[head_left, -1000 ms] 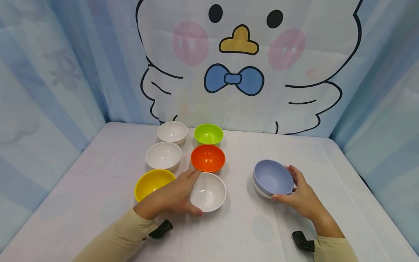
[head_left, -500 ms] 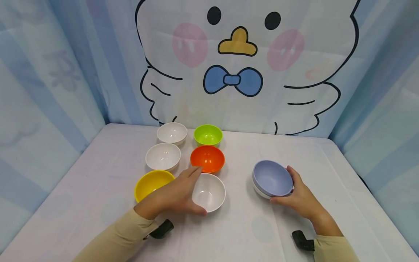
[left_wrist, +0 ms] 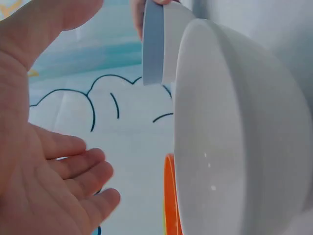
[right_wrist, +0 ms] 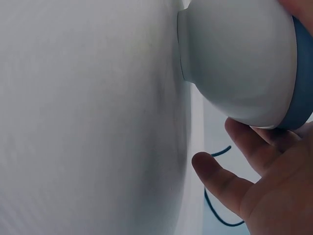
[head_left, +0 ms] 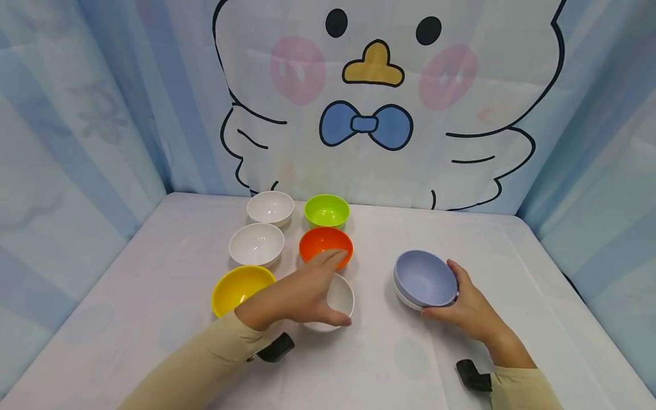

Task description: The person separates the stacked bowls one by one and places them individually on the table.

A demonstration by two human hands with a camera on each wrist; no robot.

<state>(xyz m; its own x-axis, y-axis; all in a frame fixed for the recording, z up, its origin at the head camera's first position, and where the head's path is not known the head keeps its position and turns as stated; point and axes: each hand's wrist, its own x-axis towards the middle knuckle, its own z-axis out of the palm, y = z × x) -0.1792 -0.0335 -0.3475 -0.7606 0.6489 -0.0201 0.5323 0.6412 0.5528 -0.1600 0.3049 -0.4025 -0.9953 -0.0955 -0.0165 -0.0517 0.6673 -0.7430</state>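
My left hand (head_left: 302,296) hovers over the near white bowl (head_left: 342,296), thumb and fingers spread. In the left wrist view a gap shows between its loosely bent fingers and the white bowl's rim (left_wrist: 210,127). On the right, a periwinkle-blue bowl (head_left: 425,278) sits nested in another white bowl (head_left: 407,300). My right hand (head_left: 474,316) holds this pair from the right side, thumb at the near side and fingers at the far side. The right wrist view shows fingertips against the lower white bowl (right_wrist: 239,63), near the blue rim (right_wrist: 301,73).
Left of the near white bowl stands a yellow bowl (head_left: 238,287). Behind are an orange bowl (head_left: 318,244), a green bowl (head_left: 327,210) and two white ones, a middle bowl (head_left: 256,245) and a far bowl (head_left: 270,207). A printed curtain (head_left: 369,171) borders the white tablecloth (head_left: 379,364).
My left hand has come off the near white bowl's left side and shifted right, over it. The right hand and its two nested bowls have barely moved.
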